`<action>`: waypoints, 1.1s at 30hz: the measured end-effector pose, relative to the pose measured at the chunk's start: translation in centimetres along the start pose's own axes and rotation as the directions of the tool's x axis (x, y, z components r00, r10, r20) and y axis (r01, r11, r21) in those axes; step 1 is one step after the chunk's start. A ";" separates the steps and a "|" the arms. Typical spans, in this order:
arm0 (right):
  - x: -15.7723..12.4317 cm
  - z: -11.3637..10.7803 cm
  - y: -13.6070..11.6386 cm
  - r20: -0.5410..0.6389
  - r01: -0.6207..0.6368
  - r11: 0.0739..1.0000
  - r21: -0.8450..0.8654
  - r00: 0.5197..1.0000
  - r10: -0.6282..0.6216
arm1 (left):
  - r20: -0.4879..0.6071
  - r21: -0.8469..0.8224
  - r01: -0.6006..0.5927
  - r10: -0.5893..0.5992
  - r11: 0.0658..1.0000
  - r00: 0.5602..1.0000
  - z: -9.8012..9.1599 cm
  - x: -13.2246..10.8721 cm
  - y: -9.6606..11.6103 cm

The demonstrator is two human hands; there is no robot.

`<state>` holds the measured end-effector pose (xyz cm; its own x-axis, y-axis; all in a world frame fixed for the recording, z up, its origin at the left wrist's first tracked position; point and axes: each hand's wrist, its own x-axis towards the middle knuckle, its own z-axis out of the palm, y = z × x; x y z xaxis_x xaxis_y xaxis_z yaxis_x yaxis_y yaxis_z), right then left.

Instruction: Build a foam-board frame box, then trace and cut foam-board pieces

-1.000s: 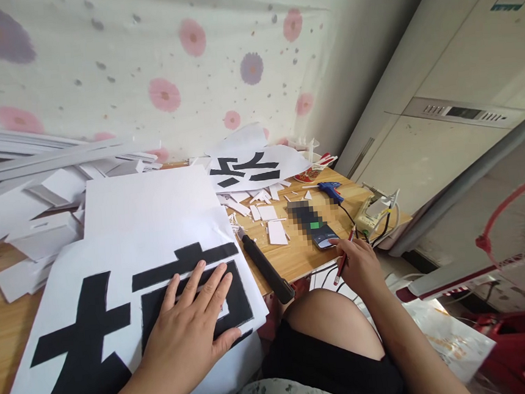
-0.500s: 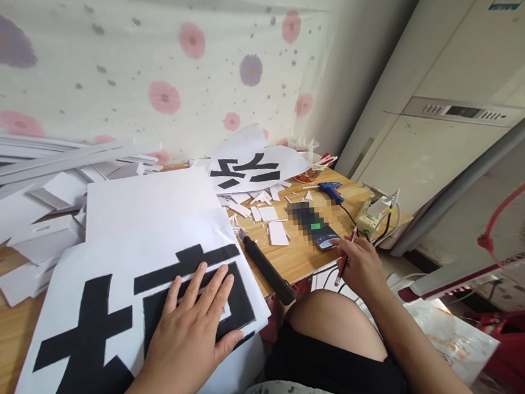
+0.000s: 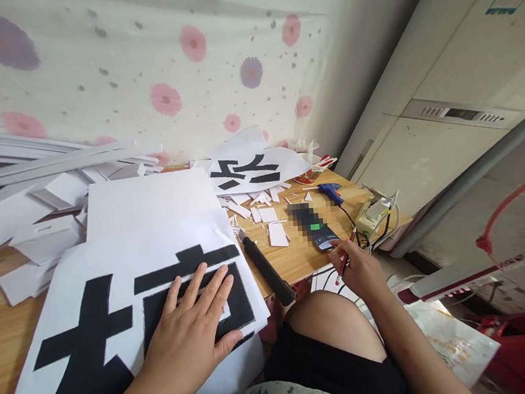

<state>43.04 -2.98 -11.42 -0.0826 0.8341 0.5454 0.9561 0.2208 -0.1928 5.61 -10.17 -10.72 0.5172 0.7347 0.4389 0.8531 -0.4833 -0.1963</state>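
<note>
Sheet point(image 3: 121, 264), white with bold black strokes, lies on the wooden table point(image 3: 303, 266). Left hand point(image 3: 193, 322) flat on the sheet over its boxed strokes: fingers spread, palm down, gripping nothing. Right hand point(image 3: 360, 268) well to the right of the sheet, fingers closed around a red pencil point(image 3: 342, 270), eraser end toward the sheet. Its foremost fingertip is at the near end of a phone point(image 3: 325, 239), also right of the sheet; whether it touches the screen is hard to settle from this angle. Part of the phone is blurred out.

Black tool point(image 3: 269, 272): just beside the sheet's right edge, near end past the table edge. Blank board point(image 3: 147, 198): at the sheet's far edge. White scraps point(image 3: 278, 233): right of the sheet, beyond the tool. Second paper point(image 3: 287, 161), also black-stroked: beyond the sheet, to the right. Farther right of the sheet: blue glue gun point(image 3: 330, 191), its cord running toward a power strip point(image 3: 368, 219). Left of and beyond the sheet: heaped white offcuts point(image 3: 45, 237). Behind everything, past the sheet: flowered cloth point(image 3: 122, 62).
</note>
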 end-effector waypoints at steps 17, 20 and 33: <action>-0.3 0.0 -0.6 -0.004 -0.008 0.999 0.037 1.000 0.008 | 0.008 -0.006 0.005 -0.005 1.000 1.000 0.1 0.0 0.0; -0.3 0.1 -0.5 0.002 -0.006 0.999 0.047 1.000 0.006 | 0.010 0.000 0.005 -0.005 1.000 1.000 0.2 0.1 0.0; -0.2 0.2 -0.1 -0.003 0.021 0.998 0.054 1.000 -0.021 | 0.064 -0.016 0.033 -0.032 0.999 0.997 0.1 0.1 0.2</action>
<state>42.85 -3.03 -11.67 -0.1022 0.8278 0.5516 0.9376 0.2655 -0.2247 5.79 -10.17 -10.78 0.4927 0.7788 0.3881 0.8687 -0.4662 -0.1673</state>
